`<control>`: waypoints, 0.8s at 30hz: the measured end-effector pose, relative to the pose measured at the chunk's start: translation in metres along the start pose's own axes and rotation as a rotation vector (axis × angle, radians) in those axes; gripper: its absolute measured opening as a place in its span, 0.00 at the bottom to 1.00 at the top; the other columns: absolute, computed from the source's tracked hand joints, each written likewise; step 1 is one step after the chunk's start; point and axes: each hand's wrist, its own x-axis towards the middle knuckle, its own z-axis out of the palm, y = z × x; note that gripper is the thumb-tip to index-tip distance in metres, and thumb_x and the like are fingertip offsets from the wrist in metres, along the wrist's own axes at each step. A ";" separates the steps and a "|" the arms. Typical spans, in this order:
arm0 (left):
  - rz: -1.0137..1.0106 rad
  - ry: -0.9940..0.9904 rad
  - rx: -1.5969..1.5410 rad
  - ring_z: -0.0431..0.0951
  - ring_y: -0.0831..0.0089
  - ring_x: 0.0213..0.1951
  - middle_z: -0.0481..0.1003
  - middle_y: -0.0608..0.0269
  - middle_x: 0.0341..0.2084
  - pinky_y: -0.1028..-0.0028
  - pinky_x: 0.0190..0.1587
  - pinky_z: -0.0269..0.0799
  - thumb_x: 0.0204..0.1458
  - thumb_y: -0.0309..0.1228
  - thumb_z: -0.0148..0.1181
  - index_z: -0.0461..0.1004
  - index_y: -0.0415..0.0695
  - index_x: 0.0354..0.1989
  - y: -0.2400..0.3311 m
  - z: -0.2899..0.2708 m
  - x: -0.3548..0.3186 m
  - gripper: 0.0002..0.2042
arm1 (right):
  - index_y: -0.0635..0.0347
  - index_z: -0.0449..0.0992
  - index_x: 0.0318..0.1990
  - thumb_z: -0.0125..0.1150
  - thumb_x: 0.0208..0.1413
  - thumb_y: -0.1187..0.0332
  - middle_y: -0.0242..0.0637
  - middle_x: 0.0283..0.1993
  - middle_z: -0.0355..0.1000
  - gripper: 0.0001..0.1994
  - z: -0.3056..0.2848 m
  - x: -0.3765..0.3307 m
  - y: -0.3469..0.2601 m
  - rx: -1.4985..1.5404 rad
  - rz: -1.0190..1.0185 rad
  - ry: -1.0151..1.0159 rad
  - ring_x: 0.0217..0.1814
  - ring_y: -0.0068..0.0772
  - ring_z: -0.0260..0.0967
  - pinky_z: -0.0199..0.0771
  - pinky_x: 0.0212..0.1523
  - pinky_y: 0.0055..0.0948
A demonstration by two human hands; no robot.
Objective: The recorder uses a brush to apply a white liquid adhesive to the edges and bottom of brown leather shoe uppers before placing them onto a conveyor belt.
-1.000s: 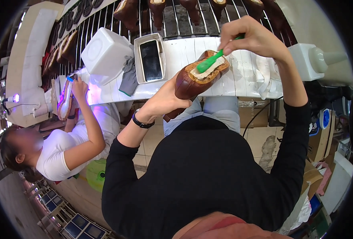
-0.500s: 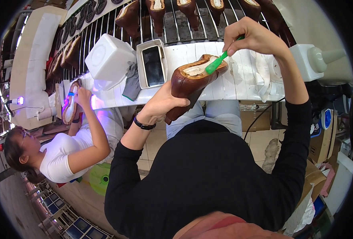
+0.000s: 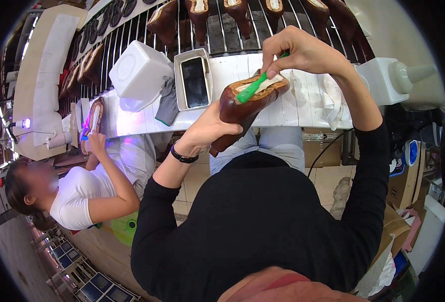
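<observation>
My left hand [image 3: 213, 127] is wrapped round a brown leather shoe upper [image 3: 247, 111], held with its underside up over the table's near edge. The underside shows a pale middle and a tan rim. In my right hand [image 3: 295, 53] is a green-handled brush [image 3: 252, 90], pinched between thumb and fingers. Its head lies against the end of the underside nearest my left hand; the bristles themselves are hard to make out. A phone or dark flat panel [image 3: 194, 80] rests in a white tray [image 3: 177, 85] left of the shoe.
Several brown shoe uppers [image 3: 236, 17] stand on a metal rod rack [image 3: 220, 32] behind the white table [image 3: 278, 118]. A white jug [image 3: 142, 70] and grey glove [image 3: 167, 103] lie left. A white container [image 3: 383, 78] and cloth [image 3: 331, 100] are right. A co-worker [image 3: 84, 189] handles another shoe.
My right hand has moved left, drawing the brush along the underside toward the end by my left hand. The co-worker's hand has moved lower along their shoe.
</observation>
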 end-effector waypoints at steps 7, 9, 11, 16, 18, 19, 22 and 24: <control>-0.004 -0.030 0.057 0.71 0.74 0.44 0.72 0.60 0.44 0.74 0.51 0.67 0.39 0.20 0.61 0.63 0.34 0.59 -0.001 -0.002 0.002 0.33 | 0.59 0.82 0.29 0.71 0.43 0.65 0.33 0.25 0.75 0.08 -0.023 -0.037 0.019 -0.371 0.169 0.118 0.29 0.29 0.71 0.68 0.33 0.28; 0.018 -0.026 0.080 0.71 0.74 0.44 0.72 0.60 0.44 0.75 0.50 0.68 0.39 0.20 0.60 0.62 0.35 0.60 0.002 0.001 0.002 0.33 | 0.58 0.82 0.31 0.70 0.46 0.65 0.32 0.27 0.76 0.08 -0.023 -0.038 0.022 -0.282 0.122 0.204 0.30 0.27 0.73 0.69 0.34 0.27; 0.007 -0.058 0.131 0.71 0.74 0.44 0.72 0.59 0.46 0.75 0.51 0.68 0.38 0.20 0.60 0.59 0.36 0.63 0.003 0.001 0.002 0.36 | 0.63 0.81 0.32 0.69 0.50 0.67 0.32 0.27 0.77 0.08 -0.010 -0.032 0.013 -0.014 0.043 0.187 0.29 0.23 0.71 0.67 0.33 0.23; -0.023 -0.096 0.266 0.72 0.71 0.49 0.71 0.54 0.49 0.75 0.55 0.66 0.37 0.22 0.61 0.49 0.36 0.69 0.010 0.009 0.003 0.44 | 0.64 0.81 0.33 0.69 0.50 0.70 0.33 0.30 0.77 0.07 0.015 -0.040 0.006 0.149 0.105 0.158 0.33 0.22 0.71 0.69 0.37 0.23; -0.001 -0.095 0.361 0.72 0.67 0.51 0.71 0.51 0.51 0.74 0.57 0.65 0.37 0.24 0.63 0.44 0.34 0.70 0.003 0.008 0.006 0.48 | 0.64 0.81 0.33 0.70 0.49 0.71 0.33 0.30 0.77 0.06 0.020 -0.045 0.004 0.167 0.062 0.126 0.33 0.23 0.71 0.69 0.36 0.23; -0.002 -0.103 0.371 0.72 0.64 0.53 0.70 0.48 0.52 0.73 0.58 0.64 0.36 0.26 0.64 0.41 0.32 0.70 0.003 0.007 0.006 0.50 | 0.64 0.81 0.32 0.70 0.47 0.73 0.34 0.30 0.77 0.06 0.021 -0.047 0.003 0.187 0.017 0.109 0.33 0.24 0.72 0.70 0.36 0.24; 0.061 -0.095 0.427 0.72 0.63 0.53 0.71 0.46 0.52 0.73 0.59 0.64 0.36 0.26 0.64 0.42 0.32 0.70 0.001 0.007 0.005 0.50 | 0.65 0.81 0.32 0.71 0.44 0.76 0.35 0.30 0.77 0.07 0.017 -0.056 -0.002 0.169 -0.016 0.050 0.32 0.27 0.73 0.71 0.34 0.25; 0.036 -0.100 0.408 0.73 0.61 0.53 0.71 0.44 0.52 0.72 0.59 0.64 0.36 0.26 0.64 0.42 0.31 0.70 0.006 0.009 0.004 0.50 | 0.65 0.81 0.31 0.71 0.42 0.78 0.36 0.30 0.77 0.07 0.016 -0.061 -0.005 0.155 -0.011 0.055 0.32 0.28 0.74 0.72 0.33 0.26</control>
